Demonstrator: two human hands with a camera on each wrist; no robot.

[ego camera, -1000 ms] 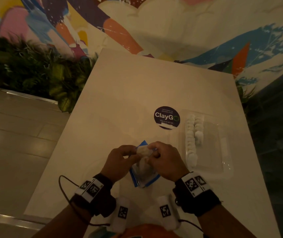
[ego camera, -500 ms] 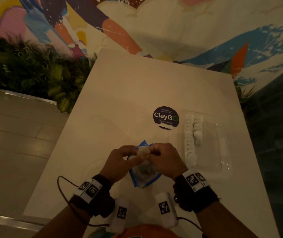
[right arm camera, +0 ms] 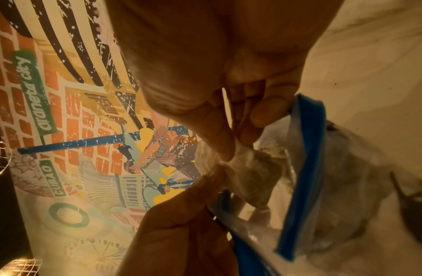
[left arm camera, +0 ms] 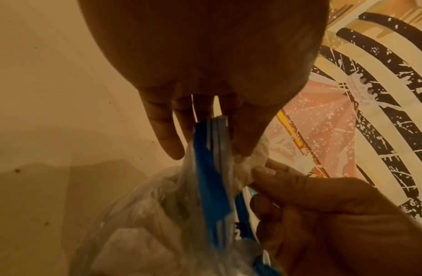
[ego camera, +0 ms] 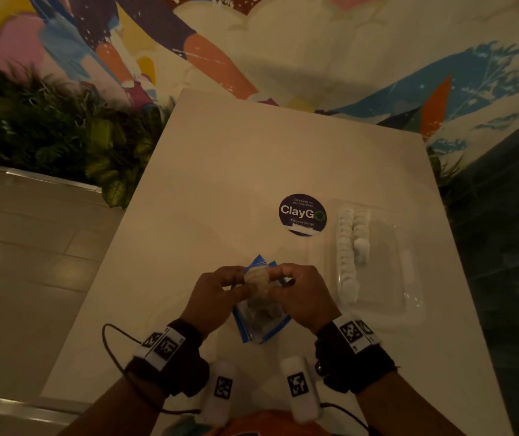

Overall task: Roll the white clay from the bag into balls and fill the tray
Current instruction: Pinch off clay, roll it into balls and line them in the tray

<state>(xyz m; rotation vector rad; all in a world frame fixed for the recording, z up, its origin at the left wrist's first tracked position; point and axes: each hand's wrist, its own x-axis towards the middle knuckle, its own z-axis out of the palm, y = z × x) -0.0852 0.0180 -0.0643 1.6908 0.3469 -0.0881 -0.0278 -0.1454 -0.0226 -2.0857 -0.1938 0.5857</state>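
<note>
A clear zip bag [ego camera: 261, 316] with a blue seal strip stands on the white table [ego camera: 251, 171], holding white clay. Both hands meet at its mouth. My left hand [ego camera: 220, 292] pinches the bag's blue edge [left arm camera: 211, 168] and a lump of white clay [ego camera: 256, 276] sticking out of it. My right hand [ego camera: 299, 294] pinches the same clay lump [right arm camera: 246, 160] between thumb and fingers, next to the bag rim [right arm camera: 307, 168]. To the right lies a clear plastic tray [ego camera: 390, 278] with two rows of white clay balls [ego camera: 347, 250] along its left side.
A round dark "ClayGo" sticker [ego camera: 302, 214] is on the table behind the bag. Green plants [ego camera: 63, 140] stand off the table's left edge, and a painted mural wall [ego camera: 283, 42] rises behind. The floor drops away on both sides.
The hands stayed at the bag mouth. The clay lump between the fingertips has been worked and drawn slightly out of the bag; the bag has barely shifted.
</note>
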